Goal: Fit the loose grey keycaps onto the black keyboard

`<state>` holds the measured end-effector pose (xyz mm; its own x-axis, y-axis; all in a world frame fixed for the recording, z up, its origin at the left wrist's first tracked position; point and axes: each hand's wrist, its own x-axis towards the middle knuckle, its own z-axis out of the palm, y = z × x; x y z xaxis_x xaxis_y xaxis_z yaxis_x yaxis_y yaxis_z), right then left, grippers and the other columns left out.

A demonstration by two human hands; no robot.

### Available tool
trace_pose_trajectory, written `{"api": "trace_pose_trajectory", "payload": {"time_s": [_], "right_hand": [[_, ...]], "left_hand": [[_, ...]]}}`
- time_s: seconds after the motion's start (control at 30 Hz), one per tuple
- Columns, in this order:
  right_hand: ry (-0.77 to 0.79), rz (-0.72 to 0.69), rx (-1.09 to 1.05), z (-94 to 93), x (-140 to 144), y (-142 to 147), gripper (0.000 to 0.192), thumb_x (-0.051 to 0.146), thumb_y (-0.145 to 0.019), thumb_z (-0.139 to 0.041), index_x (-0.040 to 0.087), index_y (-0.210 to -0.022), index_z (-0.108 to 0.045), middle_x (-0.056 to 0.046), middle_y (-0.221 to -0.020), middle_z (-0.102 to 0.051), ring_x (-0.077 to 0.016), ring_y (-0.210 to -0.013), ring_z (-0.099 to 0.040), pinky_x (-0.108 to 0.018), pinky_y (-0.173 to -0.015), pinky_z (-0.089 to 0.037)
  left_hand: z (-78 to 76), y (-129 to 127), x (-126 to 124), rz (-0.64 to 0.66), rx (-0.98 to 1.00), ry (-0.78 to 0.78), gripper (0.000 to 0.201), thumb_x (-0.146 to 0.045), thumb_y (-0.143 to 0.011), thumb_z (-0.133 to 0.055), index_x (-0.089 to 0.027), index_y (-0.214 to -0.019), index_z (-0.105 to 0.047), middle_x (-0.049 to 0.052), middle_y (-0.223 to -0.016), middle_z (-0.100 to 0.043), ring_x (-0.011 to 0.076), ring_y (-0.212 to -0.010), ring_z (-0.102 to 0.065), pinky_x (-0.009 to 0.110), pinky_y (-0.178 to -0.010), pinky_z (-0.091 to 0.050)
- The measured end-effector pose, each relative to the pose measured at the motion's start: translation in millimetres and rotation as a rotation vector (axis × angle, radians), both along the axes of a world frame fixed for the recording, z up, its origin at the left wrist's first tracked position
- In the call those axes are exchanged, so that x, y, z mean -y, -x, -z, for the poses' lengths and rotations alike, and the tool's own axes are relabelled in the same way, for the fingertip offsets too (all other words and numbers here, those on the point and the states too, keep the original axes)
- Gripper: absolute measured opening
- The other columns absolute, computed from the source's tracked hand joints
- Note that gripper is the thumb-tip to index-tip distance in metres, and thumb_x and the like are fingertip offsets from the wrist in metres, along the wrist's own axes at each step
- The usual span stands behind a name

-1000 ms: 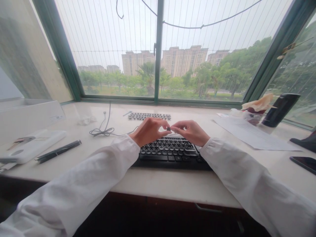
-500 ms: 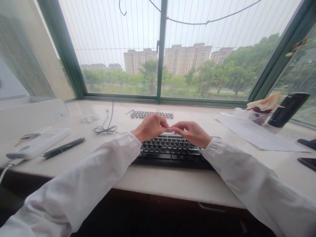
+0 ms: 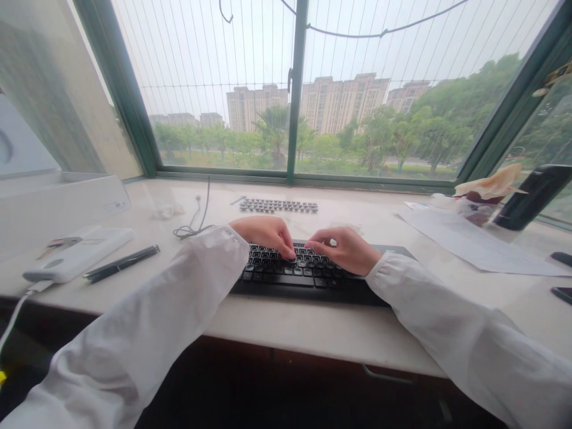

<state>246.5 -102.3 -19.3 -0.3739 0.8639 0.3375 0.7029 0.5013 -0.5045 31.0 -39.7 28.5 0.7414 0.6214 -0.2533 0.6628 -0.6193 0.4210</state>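
A black keyboard (image 3: 308, 280) lies near the front edge of a pale desk (image 3: 313, 328). Both my hands rest on its upper rows, in white sleeves. My left hand (image 3: 263, 232) presses its bunched fingertips down onto the keys near the middle; the small black keycap it held is hidden beneath them. Just to the right, almost touching it, my right hand (image 3: 346, 247) lies with fingers curled and nothing seen in it. Behind the keyboard lies a strip of loose grey keycaps (image 3: 277, 206).
At left lie a black pen (image 3: 121, 263), a white flat device (image 3: 78, 254), a white box (image 3: 53, 202) and a coiled cable (image 3: 194, 226). At right are paper sheets (image 3: 473, 241), a black cylinder (image 3: 529, 196) and a dark phone (image 3: 563, 293). A window runs behind.
Both hands held a small black keycap pinched between them above the keyboard. They have come down onto the keys, and the keycap is no longer visible.
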Motion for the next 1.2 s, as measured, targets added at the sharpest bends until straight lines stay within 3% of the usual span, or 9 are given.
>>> {"api": "trace_pose_trajectory", "payload": {"time_s": [0.33, 1.2], "right_hand": [[0.016, -0.036, 0.046, 1.0, 4.3, 5.2, 0.03, 0.042, -0.088, -0.057, 0.018, -0.084, -0.075, 0.0, -0.064, -0.064, -0.0119, -0.061, -0.051, -0.025, -0.06, -0.036], [-0.034, -0.093, 0.059, 5.7, 7.4, 9.2, 0.021, 0.034, -0.087, -0.059, 0.02, -0.088, -0.075, 0.0, -0.076, -0.071, -0.0108, -0.062, -0.051, -0.024, -0.063, -0.04]], "left_hand": [[0.6, -1.9, 1.3, -0.022, -0.06, 0.0, 0.035, -0.051, -0.07, -0.07, -0.022, -0.088, -0.078, 0.001, -0.09, -0.076, 0.017, -0.087, -0.063, 0.026, -0.078, -0.04], [6.3, -0.9, -3.7, -0.074, 0.0, 0.009, 0.039, -0.055, -0.065, -0.072, -0.023, -0.086, -0.078, -0.001, -0.079, -0.074, 0.0163, -0.08, -0.059, 0.024, -0.073, -0.036]]}}
